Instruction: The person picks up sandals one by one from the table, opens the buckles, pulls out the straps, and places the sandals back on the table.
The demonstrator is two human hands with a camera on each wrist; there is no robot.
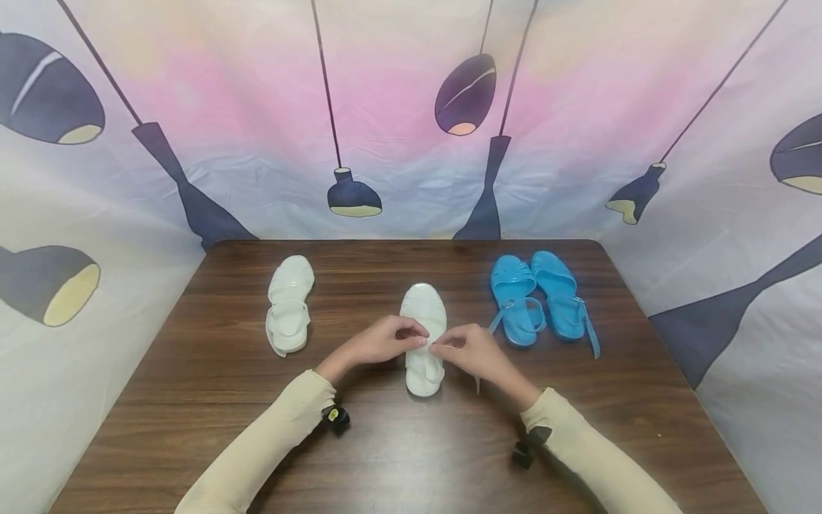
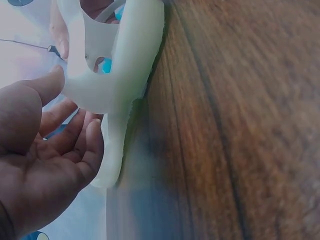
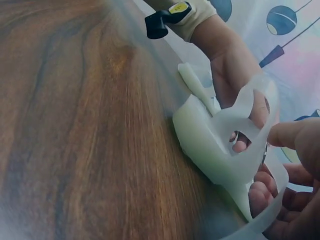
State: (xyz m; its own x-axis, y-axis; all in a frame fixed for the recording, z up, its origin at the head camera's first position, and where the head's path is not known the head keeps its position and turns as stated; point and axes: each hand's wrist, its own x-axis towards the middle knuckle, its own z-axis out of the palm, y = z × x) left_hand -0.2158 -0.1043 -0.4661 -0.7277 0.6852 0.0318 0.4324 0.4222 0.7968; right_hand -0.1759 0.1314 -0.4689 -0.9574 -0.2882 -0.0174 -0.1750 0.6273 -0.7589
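Hands, two: left and right each pinching straps of one white sandal, mid-table.
Head view: second white sandal, left; blue sandals, two, right; table, one. Left wrist view: fingers curled, thumb against strap. Right wrist view: strap between thumb and fingers.

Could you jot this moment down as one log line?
left hand: holding middle white sandal | right hand: pinching its strap | other white sandal: apart, at left | blue sandals: side by side, at right
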